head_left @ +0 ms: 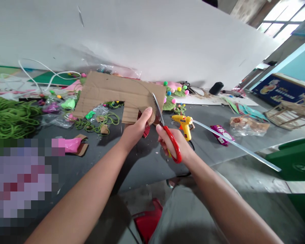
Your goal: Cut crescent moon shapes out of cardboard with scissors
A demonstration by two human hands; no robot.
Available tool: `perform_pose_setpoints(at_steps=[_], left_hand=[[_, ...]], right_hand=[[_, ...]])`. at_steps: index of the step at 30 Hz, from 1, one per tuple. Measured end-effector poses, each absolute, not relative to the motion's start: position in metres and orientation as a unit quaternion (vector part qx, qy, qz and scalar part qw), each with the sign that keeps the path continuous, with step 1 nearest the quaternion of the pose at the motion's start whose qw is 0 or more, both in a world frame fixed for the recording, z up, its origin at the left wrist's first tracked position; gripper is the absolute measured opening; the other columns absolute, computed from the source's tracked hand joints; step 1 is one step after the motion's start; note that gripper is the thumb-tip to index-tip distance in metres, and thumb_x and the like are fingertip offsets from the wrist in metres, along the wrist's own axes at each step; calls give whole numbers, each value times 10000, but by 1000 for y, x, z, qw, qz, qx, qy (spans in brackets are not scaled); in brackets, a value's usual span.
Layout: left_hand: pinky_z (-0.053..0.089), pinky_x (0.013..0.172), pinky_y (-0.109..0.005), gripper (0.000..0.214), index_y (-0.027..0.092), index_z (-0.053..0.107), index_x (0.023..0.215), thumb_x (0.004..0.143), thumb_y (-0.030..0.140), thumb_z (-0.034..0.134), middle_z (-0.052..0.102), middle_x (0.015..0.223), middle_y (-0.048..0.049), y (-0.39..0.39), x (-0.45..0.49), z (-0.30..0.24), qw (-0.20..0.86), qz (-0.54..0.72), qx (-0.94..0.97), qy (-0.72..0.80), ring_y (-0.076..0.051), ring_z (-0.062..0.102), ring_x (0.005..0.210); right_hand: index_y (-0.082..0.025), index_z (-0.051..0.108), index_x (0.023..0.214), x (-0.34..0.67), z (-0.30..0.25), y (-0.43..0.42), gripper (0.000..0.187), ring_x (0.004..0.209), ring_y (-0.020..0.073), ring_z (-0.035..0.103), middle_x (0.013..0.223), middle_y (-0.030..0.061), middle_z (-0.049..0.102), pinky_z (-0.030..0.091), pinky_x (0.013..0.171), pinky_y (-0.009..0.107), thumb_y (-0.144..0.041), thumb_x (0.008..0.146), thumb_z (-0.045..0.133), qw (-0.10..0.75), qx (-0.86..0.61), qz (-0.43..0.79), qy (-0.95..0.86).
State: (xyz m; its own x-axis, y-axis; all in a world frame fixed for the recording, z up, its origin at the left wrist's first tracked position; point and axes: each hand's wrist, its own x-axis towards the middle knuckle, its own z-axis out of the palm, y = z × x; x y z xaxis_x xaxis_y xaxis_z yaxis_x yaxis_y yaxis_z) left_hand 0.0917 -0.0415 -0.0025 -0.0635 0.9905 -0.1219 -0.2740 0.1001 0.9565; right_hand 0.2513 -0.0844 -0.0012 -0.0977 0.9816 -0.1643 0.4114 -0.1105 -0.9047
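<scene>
Our left hand [136, 130] pinches the near edge of the cardboard [112, 93], held up over the surface [142, 162]. Our right hand [173, 141] grips the scissors [159, 113], blades at its right edge. It looks light and stiff, and is best held near the cut. Clear bags [54, 113] on the left hold small bright bits.

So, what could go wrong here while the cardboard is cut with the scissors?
1. The left hand grips the cardboard just beside the scissors; its thumb could get nicked.
2. The cardboard is held only at one edge, so it may bend and the cut may wander.
3. The right hand works close to the glue gun and could knock it.
</scene>
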Motion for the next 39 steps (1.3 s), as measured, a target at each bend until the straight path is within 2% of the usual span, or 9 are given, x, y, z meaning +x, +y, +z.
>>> perform_pose_setpoints(at_steps=[3, 9, 12, 17, 25, 30, 34, 37, 39], left_hand=[[310, 1341, -421, 290, 284, 799, 1061, 859, 490, 824, 745, 1382, -1, -40, 94, -5, 545, 586, 400, 446, -285, 476, 1550], [367, 1300, -399, 223, 279, 804, 975, 843, 455, 843, 763, 1344, -28, -35, 92, -9, 567, 590, 395, 418, -306, 518, 1514], [386, 1290, -414, 266, 287, 816, 1017, 839, 483, 843, 762, 1345, -28, -33, 91, -14, 583, 581, 400, 404, -316, 534, 1499], [368, 1304, -466, 407, 293, 814, 1141, 818, 540, 849, 734, 1399, -23, -33, 91, -23, 549, 593, 379, 452, -320, 530, 1503], [394, 1287, -448, 339, 311, 824, 1108, 834, 509, 843, 739, 1397, -17, -31, 92, -31, 521, 629, 387, 428, -321, 569, 1467], [366, 1304, -432, 364, 325, 795, 1145, 835, 510, 845, 728, 1415, 2, -33, 98, -24, 497, 655, 382, 420, -295, 510, 1522], [392, 1296, -415, 381, 301, 770, 1172, 874, 536, 800, 706, 1455, -10, -35, 100, -12, 542, 652, 347, 401, -300, 455, 1563], [443, 1265, -412, 391, 249, 775, 1140, 962, 578, 661, 758, 1356, -47, -34, 97, -4, 623, 609, 377, 314, -305, 483, 1543], [469, 1243, -420, 366, 232, 777, 1103, 974, 545, 638, 787, 1272, -58, -32, 94, -3, 640, 603, 377, 291, -311, 541, 1496]], right_hand=[[-215, 525, 719, 251, -1, -83, 676, 431, 129, 501, 559, -46, 455, 407, 428, 268, -866, 899, 541, 315, -592, 454, -587], [-217, 525, 714, 255, -2, -81, 684, 437, 136, 511, 577, -34, 480, 423, 426, 279, -876, 896, 528, 303, -598, 444, -594], [-216, 530, 723, 256, -3, -81, 679, 448, 134, 504, 583, -34, 474, 414, 438, 281, -870, 905, 520, 301, -596, 447, -596], [-222, 496, 723, 250, -7, -84, 662, 506, 135, 467, 572, -37, 470, 373, 477, 272, -858, 903, 540, 309, -587, 438, -607], [-226, 472, 708, 247, -6, -90, 648, 510, 136, 489, 549, -37, 478, 380, 504, 263, -833, 924, 549, 309, -578, 449, -607], [-230, 467, 730, 242, -12, -94, 651, 510, 138, 481, 571, -30, 494, 389, 503, 270, -849, 920, 530, 325, -574, 450, -602], [-233, 457, 735, 229, -18, -101, 648, 535, 151, 496, 589, -11, 526, 404, 513, 275, -845, 946, 474, 315, -578, 440, -611], [-234, 445, 727, 221, -18, -106, 636, 551, 155, 508, 591, -3, 539, 415, 525, 273, -824, 964, 462, 300, -577, 441, -619], [-233, 442, 724, 218, -17, -109, 632, 556, 153, 508, 590, -3, 541, 416, 530, 269, -814, 973, 460, 294, -572, 444, -624]])
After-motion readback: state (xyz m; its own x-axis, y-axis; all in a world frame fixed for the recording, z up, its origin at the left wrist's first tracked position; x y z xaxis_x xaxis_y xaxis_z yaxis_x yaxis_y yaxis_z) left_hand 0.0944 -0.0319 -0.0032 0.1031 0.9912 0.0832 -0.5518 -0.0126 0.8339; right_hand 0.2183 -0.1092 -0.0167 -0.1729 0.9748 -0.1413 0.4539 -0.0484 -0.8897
